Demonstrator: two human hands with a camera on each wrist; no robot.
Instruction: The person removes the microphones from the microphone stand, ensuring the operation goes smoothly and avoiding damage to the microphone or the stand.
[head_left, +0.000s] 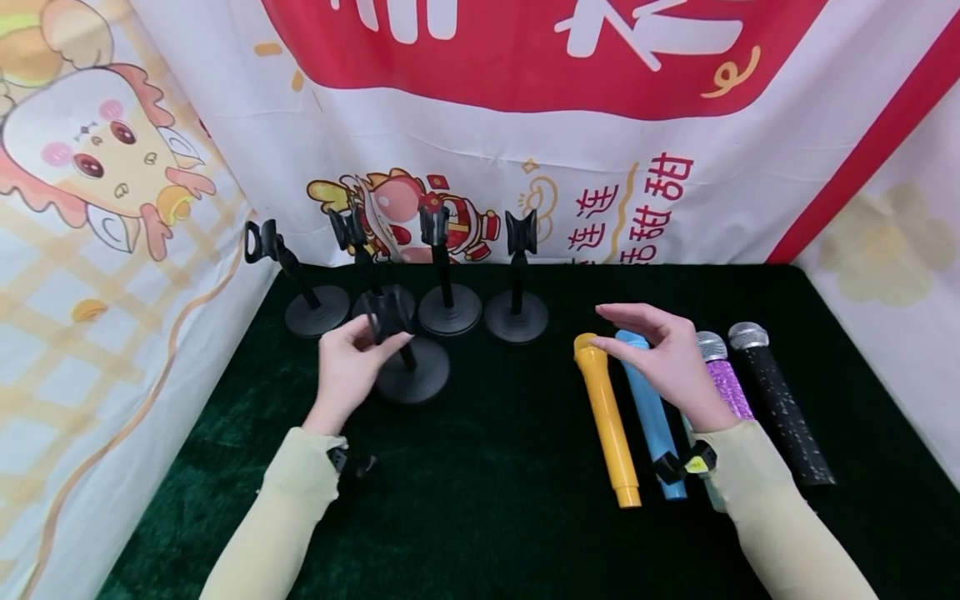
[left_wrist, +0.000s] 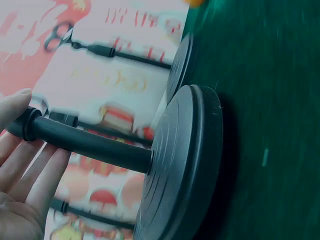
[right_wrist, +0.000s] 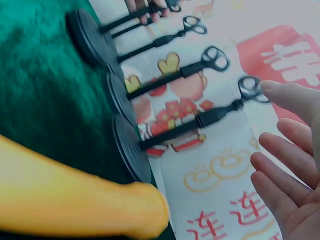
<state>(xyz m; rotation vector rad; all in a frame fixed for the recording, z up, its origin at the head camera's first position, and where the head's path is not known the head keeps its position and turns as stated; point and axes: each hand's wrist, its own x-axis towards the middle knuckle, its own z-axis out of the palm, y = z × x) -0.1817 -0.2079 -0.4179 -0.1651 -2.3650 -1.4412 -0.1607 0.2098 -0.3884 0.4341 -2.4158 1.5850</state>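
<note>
My left hand pinches a black microphone stand near its clip, thumb on one side and fingers on the other. In the left wrist view the pole runs down to a round base, which stands right at the green cloth. My right hand hovers with parted thumb and fingers over the head end of a yellow microphone and a blue microphone. Nothing lies between the right hand's fingers in the right wrist view.
Several more black stands form a row along the back of the green cloth. Purple and black microphones lie at the right; a pale green one is mostly hidden under the right wrist. Printed fabric hangs behind.
</note>
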